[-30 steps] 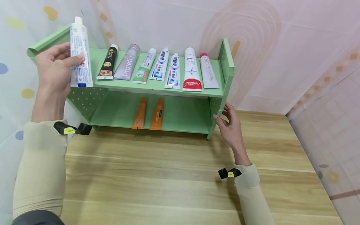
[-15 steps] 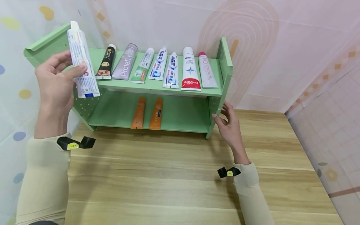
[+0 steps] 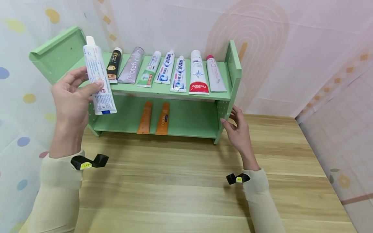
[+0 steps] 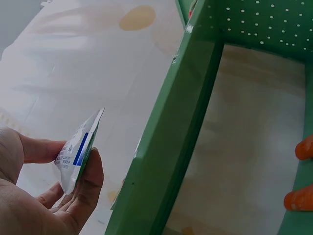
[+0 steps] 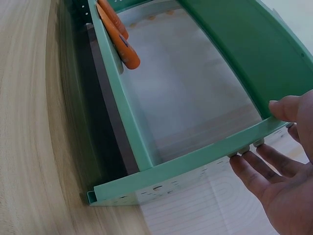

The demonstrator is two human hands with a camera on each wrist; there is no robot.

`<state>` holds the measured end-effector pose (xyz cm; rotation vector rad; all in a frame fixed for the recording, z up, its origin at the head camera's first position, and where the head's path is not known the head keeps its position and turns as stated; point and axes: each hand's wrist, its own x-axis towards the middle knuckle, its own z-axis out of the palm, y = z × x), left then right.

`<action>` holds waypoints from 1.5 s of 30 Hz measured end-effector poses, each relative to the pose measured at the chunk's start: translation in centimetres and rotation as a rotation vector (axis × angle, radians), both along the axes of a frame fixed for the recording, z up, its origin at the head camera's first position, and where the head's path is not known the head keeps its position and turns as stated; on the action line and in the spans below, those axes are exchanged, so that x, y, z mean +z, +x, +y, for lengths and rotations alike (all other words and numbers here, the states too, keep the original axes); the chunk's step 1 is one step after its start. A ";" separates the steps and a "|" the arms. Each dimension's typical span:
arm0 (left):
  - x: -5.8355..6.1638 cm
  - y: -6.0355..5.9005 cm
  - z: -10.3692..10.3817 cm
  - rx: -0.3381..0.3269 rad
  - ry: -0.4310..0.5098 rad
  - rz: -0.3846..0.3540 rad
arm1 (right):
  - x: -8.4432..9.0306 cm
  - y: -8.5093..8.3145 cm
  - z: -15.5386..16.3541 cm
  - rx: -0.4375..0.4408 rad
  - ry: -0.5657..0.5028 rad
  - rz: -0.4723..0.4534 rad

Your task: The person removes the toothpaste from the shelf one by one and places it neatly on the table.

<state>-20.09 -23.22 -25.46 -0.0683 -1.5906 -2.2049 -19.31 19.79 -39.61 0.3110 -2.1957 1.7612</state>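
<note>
In the head view my left hand (image 3: 70,103) pinches a white toothpaste tube (image 3: 94,63) between thumb and fingers, cap up and printed side toward me. It is held before the left end of a green two-tier rack (image 3: 195,116). The left wrist view shows the tube's flat crimped end (image 4: 80,152) with a blue mark. My right hand (image 3: 240,134) grips the rack's right side panel (image 3: 236,71), thumb on its near edge and fingers against the outer face, as the right wrist view also shows.
Several tubes lie in a row on the upper tier, among them a black tube (image 3: 114,64), a lilac tube (image 3: 131,66), a red-and-white Colgate tube (image 3: 199,72) and a pink-capped tube (image 3: 216,76). Two orange tubes (image 3: 162,119) lie below. The rack stands on a wooden table (image 3: 163,181).
My left hand has brought the white tube down and to the right, tilting it slightly, so that it now overlaps the black tube's edge. The right hand stays on the side panel.
</note>
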 end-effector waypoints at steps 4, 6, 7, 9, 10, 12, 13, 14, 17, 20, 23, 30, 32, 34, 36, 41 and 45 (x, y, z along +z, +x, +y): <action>-0.9 0.7 0.7 -0.014 -0.039 -0.004 | 0.0 0.1 -0.1 0.003 0.001 0.006; -1.3 1.0 1.1 -0.022 -0.057 -0.005 | 0.0 0.1 -0.1 -0.001 0.005 0.004; -1.5 1.1 1.3 -0.029 -0.064 -0.005 | 0.0 0.2 -0.1 -0.002 0.007 0.004; -2.0 1.5 1.8 -0.033 -0.083 0.000 | 0.0 0.2 -0.1 -0.004 0.011 0.003; -2.2 1.7 2.0 -0.033 -0.094 0.002 | 0.0 0.2 -0.1 -0.005 0.013 0.002; -2.7 2.0 2.3 -0.041 -0.107 0.013 | 0.0 0.1 -0.1 -0.007 0.012 0.004; -3.0 2.2 2.5 -0.045 -0.113 0.019 | 0.1 0.1 -0.1 -0.007 0.007 0.006; -3.2 2.4 2.6 -0.046 -0.116 0.025 | 0.1 0.1 -0.2 -0.005 0.003 0.006; -4.0 2.7 3.1 -0.065 -0.110 0.035 | 0.0 0.0 -0.1 0.005 -0.003 0.013; -4.8 3.0 3.8 -0.090 -0.095 0.031 | 0.0 0.0 0.1 0.003 0.002 0.014; -5.4 3.5 4.0 -0.100 -0.090 0.022 | -0.1 -0.1 0.0 -0.001 0.005 0.015; -6.9 4.3 4.6 -0.104 -0.115 0.014 | -0.2 -0.2 0.0 0.002 0.011 0.021; -7.4 4.5 4.7 -0.107 -0.128 0.013 | -0.1 -0.1 0.0 0.000 0.016 0.018; -7.9 4.7 4.8 -0.115 -0.140 0.008 | -0.1 -0.1 0.0 -0.002 0.022 0.016; -8.4 5.0 4.8 -0.114 -0.159 -0.003 | -0.1 -0.1 0.0 0.001 0.022 0.017; -9.6 5.4 4.8 -0.111 -0.198 -0.035 | -0.2 -0.2 -0.1 0.005 0.026 0.018; -10.2 5.4 5.1 -0.135 -0.198 -0.040 | 0.0 -0.1 -0.2 -0.024 0.054 -0.002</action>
